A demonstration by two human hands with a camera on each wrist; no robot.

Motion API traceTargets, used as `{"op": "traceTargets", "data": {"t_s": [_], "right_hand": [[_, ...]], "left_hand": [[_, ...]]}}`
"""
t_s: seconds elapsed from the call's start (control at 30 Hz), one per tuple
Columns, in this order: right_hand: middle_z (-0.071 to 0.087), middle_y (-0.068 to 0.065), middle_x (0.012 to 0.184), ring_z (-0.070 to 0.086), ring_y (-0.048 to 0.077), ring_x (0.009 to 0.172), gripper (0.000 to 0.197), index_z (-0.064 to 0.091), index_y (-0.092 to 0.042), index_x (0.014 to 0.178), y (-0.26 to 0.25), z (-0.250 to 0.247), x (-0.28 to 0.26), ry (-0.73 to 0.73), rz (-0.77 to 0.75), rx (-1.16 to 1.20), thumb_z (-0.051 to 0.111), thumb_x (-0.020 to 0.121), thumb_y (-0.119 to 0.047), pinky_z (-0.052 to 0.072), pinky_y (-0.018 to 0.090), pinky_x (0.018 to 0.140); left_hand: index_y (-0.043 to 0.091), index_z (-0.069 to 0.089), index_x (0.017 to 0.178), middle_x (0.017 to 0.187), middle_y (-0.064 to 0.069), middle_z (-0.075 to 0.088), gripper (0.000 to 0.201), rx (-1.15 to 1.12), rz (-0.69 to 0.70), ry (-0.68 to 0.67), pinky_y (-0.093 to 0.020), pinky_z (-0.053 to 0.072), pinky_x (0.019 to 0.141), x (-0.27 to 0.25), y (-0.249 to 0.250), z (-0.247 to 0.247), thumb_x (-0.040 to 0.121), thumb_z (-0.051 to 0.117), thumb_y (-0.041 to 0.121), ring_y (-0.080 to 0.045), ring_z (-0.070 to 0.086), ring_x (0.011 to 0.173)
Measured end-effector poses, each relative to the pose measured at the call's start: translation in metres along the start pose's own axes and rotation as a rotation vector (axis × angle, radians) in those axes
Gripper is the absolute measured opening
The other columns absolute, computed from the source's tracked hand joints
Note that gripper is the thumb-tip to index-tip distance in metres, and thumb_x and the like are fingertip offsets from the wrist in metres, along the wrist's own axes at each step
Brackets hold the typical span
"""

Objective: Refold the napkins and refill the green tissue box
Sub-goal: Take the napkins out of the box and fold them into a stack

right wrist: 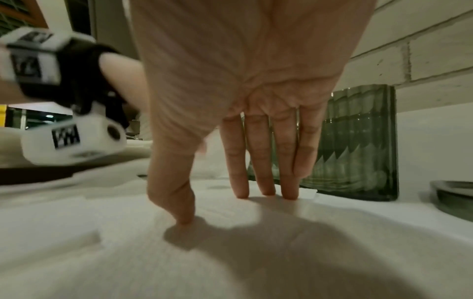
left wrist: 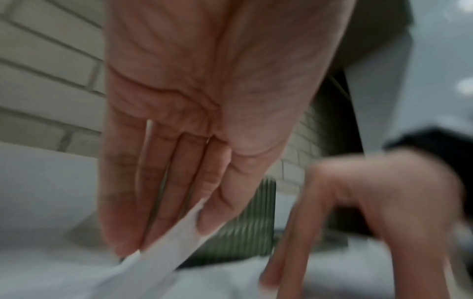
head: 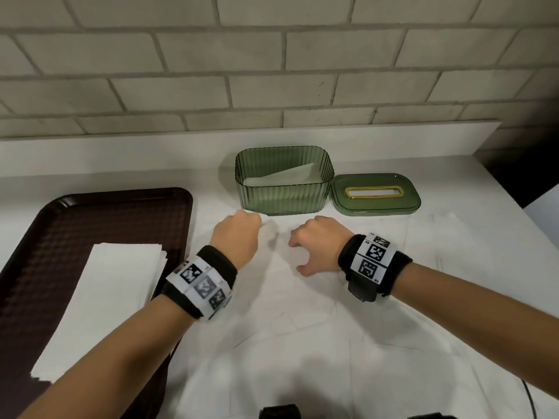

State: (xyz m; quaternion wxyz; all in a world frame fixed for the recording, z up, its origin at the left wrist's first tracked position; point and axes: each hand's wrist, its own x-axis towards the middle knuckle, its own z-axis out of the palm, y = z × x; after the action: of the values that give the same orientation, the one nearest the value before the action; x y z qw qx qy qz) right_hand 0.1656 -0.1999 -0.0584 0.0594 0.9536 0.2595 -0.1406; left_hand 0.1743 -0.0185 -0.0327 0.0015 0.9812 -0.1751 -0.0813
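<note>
The green tissue box (head: 284, 193) stands open at the back of the table with one white napkin (head: 281, 176) lying in it. Its green lid (head: 375, 204) with a gold slot lies flat to its right. Unfolded napkins (head: 302, 313) are spread over the table in front. My left hand (head: 251, 219) is just in front of the box; the left wrist view shows this hand (left wrist: 163, 238) pinching a raised napkin edge (left wrist: 163, 261). My right hand (head: 295, 255) presses straight fingertips (right wrist: 266, 192) and thumb onto the spread napkin (right wrist: 256, 252).
A dark brown tray (head: 121, 213) at the left holds a stack of folded white napkins (head: 99, 300). A brick wall rises behind the table. The table's right edge falls off beyond the lid. A black cable (head: 529, 394) lies at the near right.
</note>
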Motion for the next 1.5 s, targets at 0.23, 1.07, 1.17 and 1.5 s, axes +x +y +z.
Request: {"op": "traceTargets", "data": {"t_s": [0.23,1.07,1.17,1.5], "right_hand": [[0.067,0.007,0.105,0.061,0.031,0.094,0.024,0.063,-0.013,0.107,-0.009,0.001,0.002,0.062,0.025,-0.037,0.05,0.09,-0.025,0.042,0.032,0.079],[0.06,-0.001,0.067,0.057,0.015,0.063,0.033,0.047,-0.021,0.073,0.083,-0.088,0.033,1.016,0.427,1.178,0.078,0.074,-0.01,0.049,0.023,0.064],[0.067,-0.009,0.073,0.063,0.005,0.068,0.027,0.061,-0.023,0.065,0.085,-0.075,0.048,0.888,0.433,1.064,0.071,0.076,-0.001,0.051,0.014,0.071],[0.057,0.006,0.123,0.042,0.031,0.117,0.025,0.068,-0.021,0.108,0.074,-0.063,0.05,0.476,0.41,0.282,0.058,0.089,-0.036,0.03,0.038,0.092]], "left_hand": [[0.0,0.071,0.082,0.074,-0.021,0.071,0.026,-0.863,0.056,0.072,-0.027,0.043,0.063,0.012,-0.029,-0.066,0.069,0.072,0.022,-0.017,0.06,0.062],[0.021,0.041,0.106,0.071,-0.009,0.059,0.039,-0.925,0.001,0.484,-0.019,0.045,0.048,0.078,-0.055,-0.087,0.083,0.068,0.005,-0.015,0.053,0.054],[0.019,0.044,0.102,0.068,-0.007,0.046,0.026,-0.681,0.001,0.442,-0.027,0.043,0.056,0.097,-0.049,-0.069,0.086,0.059,0.004,-0.019,0.046,0.056],[0.022,0.07,0.112,0.112,-0.013,0.055,0.037,-0.135,0.038,0.152,-0.045,0.04,0.094,0.087,-0.037,-0.044,0.095,0.05,0.048,-0.035,0.043,0.114]]}}
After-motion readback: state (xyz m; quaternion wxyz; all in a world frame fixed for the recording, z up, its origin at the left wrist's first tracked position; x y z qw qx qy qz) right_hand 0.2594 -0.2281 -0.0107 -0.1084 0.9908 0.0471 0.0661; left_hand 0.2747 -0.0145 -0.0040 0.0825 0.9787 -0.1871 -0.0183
